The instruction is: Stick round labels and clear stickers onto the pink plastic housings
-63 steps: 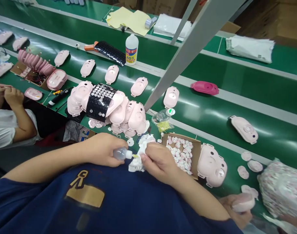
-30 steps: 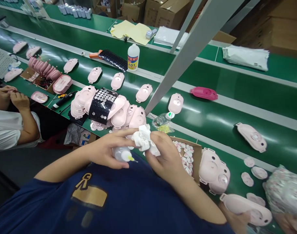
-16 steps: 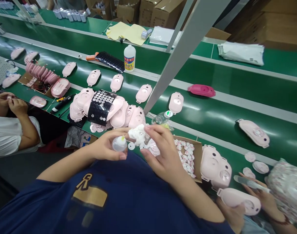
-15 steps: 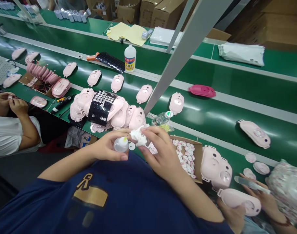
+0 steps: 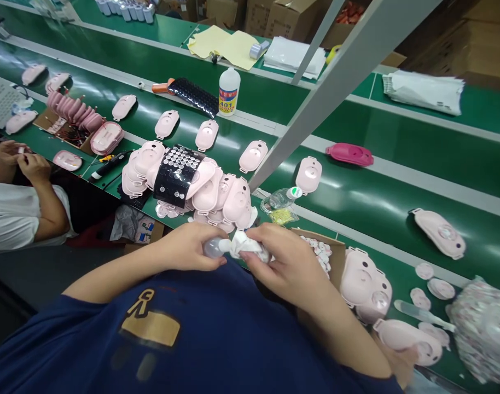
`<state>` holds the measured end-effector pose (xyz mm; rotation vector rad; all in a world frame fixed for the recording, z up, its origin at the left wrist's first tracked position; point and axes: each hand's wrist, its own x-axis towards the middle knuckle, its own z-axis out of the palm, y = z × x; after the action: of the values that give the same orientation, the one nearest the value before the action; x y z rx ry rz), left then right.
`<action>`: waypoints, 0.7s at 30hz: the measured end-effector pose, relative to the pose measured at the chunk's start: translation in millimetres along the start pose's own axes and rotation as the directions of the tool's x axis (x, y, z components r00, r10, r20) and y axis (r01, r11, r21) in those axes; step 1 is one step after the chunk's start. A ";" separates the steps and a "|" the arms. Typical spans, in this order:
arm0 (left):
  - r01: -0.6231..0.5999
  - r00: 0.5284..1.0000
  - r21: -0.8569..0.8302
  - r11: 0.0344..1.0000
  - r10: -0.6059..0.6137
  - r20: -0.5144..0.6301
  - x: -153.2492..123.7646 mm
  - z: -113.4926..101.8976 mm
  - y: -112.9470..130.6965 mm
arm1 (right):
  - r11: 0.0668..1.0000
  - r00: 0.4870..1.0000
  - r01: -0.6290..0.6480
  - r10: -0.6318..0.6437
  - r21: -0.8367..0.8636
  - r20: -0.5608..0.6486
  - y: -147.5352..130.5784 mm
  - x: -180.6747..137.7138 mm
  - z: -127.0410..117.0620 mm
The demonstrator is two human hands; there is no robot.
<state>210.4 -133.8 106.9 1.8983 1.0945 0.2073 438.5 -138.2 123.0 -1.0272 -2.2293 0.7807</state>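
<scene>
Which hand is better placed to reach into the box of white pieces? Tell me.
Probably the right hand: it is nearer the box, though it pinches a white wad. The left hand is farther off and holds a small bottle.

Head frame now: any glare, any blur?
Head view: white glare streaks on the glossy green belt; head view: the crumpled white tissue in the right hand looks slightly soft; head view: bold "401" on the upright white plastic bottle is legible.
</scene>
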 end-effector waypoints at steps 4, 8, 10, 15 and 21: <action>0.006 0.999 0.326 0.945 -0.022 0.046 -7.1 2.5 -1.5 | 0.997 0.970 -0.070 0.075 -0.029 0.232 9.7 2.8 11.6; 0.023 1.000 0.500 0.866 -0.029 0.005 -9.4 6.8 -1.0 | 0.984 0.926 -0.179 0.165 0.011 0.340 20.7 2.2 22.1; 0.005 1.000 0.535 0.845 -0.012 0.009 -9.6 5.8 1.9 | 0.982 0.928 -0.152 0.103 0.112 0.359 22.4 1.1 24.2; 0.006 0.988 0.407 0.913 -0.069 0.140 -19.9 -23.8 2.9 | 0.945 0.953 0.104 -0.184 0.310 0.242 12.6 -6.6 -7.1; 0.076 0.996 0.055 0.996 -0.073 -0.052 -30.3 -54.8 -16.2 | 0.983 0.983 -0.100 0.122 0.157 -0.137 33.3 -18.9 -73.6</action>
<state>153.5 -119.4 134.1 1.9077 1.2144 0.1841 515.3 -115.5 144.9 -1.1065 -1.9719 0.8772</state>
